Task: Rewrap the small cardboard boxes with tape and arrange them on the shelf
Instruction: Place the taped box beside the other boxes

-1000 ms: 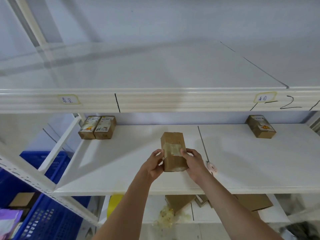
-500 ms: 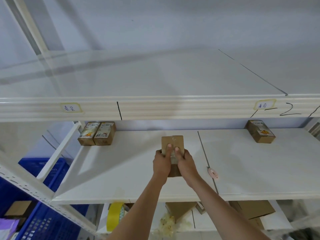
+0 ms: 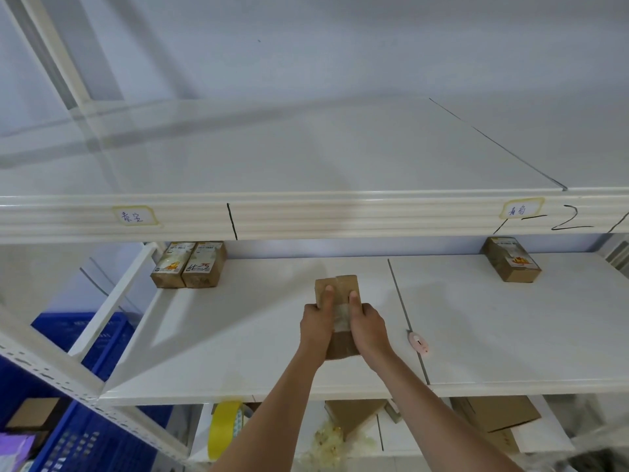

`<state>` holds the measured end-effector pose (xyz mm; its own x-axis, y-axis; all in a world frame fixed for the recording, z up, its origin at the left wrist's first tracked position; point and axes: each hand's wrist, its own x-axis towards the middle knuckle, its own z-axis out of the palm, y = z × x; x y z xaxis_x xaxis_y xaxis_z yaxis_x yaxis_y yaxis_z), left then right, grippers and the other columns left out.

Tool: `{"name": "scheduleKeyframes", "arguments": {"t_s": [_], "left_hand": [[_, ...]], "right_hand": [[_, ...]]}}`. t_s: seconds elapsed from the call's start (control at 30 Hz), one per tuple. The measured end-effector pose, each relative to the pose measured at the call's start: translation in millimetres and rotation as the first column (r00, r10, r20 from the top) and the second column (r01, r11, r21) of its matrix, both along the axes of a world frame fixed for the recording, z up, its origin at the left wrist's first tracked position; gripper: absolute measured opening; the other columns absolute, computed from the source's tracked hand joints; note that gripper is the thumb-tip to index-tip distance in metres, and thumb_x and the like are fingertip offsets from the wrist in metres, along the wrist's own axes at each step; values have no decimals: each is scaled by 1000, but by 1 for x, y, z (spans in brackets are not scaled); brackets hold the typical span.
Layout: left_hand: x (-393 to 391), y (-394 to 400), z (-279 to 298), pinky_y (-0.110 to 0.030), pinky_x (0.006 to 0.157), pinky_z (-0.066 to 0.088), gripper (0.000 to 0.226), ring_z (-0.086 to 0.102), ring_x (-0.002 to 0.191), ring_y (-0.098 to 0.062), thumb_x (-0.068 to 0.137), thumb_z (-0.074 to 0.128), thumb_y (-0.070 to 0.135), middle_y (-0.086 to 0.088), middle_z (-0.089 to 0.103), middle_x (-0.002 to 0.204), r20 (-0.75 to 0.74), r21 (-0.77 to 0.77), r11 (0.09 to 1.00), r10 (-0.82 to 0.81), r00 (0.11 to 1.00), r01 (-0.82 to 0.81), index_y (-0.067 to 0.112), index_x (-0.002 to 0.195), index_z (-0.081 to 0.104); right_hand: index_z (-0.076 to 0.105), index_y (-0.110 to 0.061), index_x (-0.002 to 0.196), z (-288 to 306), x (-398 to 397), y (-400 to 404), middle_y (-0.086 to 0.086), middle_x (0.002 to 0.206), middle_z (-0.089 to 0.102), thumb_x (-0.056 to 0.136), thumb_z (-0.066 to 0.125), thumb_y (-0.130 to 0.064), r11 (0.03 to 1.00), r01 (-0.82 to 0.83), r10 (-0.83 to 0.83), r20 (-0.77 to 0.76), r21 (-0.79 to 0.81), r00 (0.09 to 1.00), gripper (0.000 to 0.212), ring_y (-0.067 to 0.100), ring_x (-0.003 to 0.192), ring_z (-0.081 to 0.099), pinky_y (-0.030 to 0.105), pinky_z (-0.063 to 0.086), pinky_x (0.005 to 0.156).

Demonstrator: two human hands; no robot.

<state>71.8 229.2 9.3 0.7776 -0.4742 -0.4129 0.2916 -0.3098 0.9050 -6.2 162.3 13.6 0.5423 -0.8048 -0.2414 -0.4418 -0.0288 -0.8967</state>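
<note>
Right now both hands grip one small brown box (image 3: 337,287) on the white middle shelf (image 3: 510,335), the left hand (image 3: 316,323) and the right hand (image 3: 369,327) wrapped round its near half with each thumb laid flat along the top, either side of a strip of clear tape. Far left of that box, at the back of the shelf, two labelled boxes (image 3: 189,265) stand touching side by side, and far right of it a third labelled box (image 3: 510,258) lies alone. Just right of the held box rests a small pink thing (image 3: 418,342), perhaps a cutter, and below it, on the lower tier, a yellow tape roll (image 3: 224,427) stands on edge.
</note>
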Motion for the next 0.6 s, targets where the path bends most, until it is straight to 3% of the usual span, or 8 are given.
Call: {"name": "scheduleKeyframes", "arguments": {"t_s": [0.1, 0.17, 0.3, 0.4, 0.47, 0.53, 0.6], "left_hand": [[0, -3, 2, -38, 79, 57, 57, 67, 85, -21, 94, 46, 69, -4, 67, 94, 107, 43, 998, 44, 993, -49, 13, 97, 60], [0, -3, 6, -33, 72, 53, 58, 65, 83, -19, 94, 46, 68, -4, 67, 94, 127, 56, 998, 29, 991, -36, 12, 99, 60], [5, -3, 4, -35, 78, 53, 62, 64, 83, -21, 95, 39, 71, -7, 67, 97, 159, 131, 991, -37, 987, 16, 12, 97, 60], [9, -5, 3, -44, 95, 52, 84, 62, 105, -29, 91, 22, 81, -12, 61, 121, 207, 225, 974, -56, 977, 8, 13, 126, 56], [12, -4, 6, -44, 98, 50, 68, 59, 115, -30, 96, 33, 70, -11, 57, 130, 251, 209, 975, 21, 968, -76, 18, 137, 50], [15, -5, 7, -39, 96, 51, 50, 63, 106, -26, 99, 39, 59, -7, 65, 121, 155, 89, 995, 32, 987, -46, 20, 122, 61], [15, -8, 10, -41, 97, 53, 47, 66, 101, -23, 99, 36, 57, -6, 71, 114, -23, 19, 996, -91, 996, 91, 23, 106, 67]], "right_hand": [[59, -11, 104, 0, 5, -2, 6, 97, 65, 102, 27, -61, 997, -24, 19, -68, -74, 998, 59, 14, 83, 62, 24, 46, 64], [57, -11, 103, -2, 8, -2, 4, 94, 64, 101, 26, -62, 996, -33, 23, -113, -88, 993, 60, 14, 80, 60, 23, 43, 61], [54, -11, 105, -8, 14, 2, 4, 95, 63, 100, 28, -63, 996, 16, -28, -138, -84, 990, 59, 17, 81, 61, 27, 47, 64], [43, -10, 119, -13, 19, 4, 10, 107, 62, 99, 32, -64, 988, 126, -138, -144, -88, 980, 58, 25, 90, 62, 37, 54, 75], [35, -11, 126, -12, 20, 4, 11, 114, 56, 98, 38, -64, 979, 186, -196, -138, -81, 971, 60, 30, 97, 62, 40, 55, 78], [33, -11, 127, -8, 20, 2, 9, 114, 50, 97, 46, -61, 976, 199, -210, -154, -88, 965, 60, 33, 101, 60, 39, 52, 77], [36, -12, 123, -5, 20, 1, 9, 113, 57, 99, 49, -53, 979, 156, -176, -155, -134, 972, 49, 32, 99, 63, 41, 55, 79]]}}
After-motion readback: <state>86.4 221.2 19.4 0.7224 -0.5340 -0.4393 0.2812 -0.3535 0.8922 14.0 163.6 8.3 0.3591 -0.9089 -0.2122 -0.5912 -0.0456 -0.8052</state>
